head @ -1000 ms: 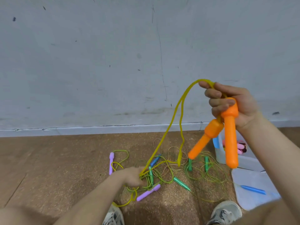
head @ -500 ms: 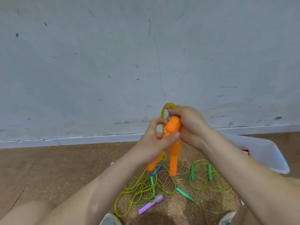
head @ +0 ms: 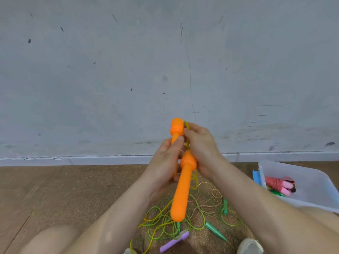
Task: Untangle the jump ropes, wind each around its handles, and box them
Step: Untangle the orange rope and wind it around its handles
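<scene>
Box point(head: 315, 182) at the far right edge of the floor point(head: 64, 189), tangle point(head: 165, 226) lying underneath. Two orange handles point(head: 181, 195), side by side, long axes near upright: left grip point(head: 163, 165) wraps them, right grip point(head: 200, 149) pinches the yellow cord point(head: 186, 125) just right of them, nearer for winding. One purple handle point(head: 174, 242) below.

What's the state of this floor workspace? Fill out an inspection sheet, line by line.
Surface: brown speckled floor.
Job's things: orange handles held together, yellow rope trailing down; green rope tangle, purple handle, green handle on floor; clear box holds wound pink rope.
Clutter: blue item beside box, unclear.
Grippers: left hand and right hand both grip the orange handles.
Cables: nothing seen.
Surroundings: scuffed grey wall; shoe at bottom edge.
</scene>
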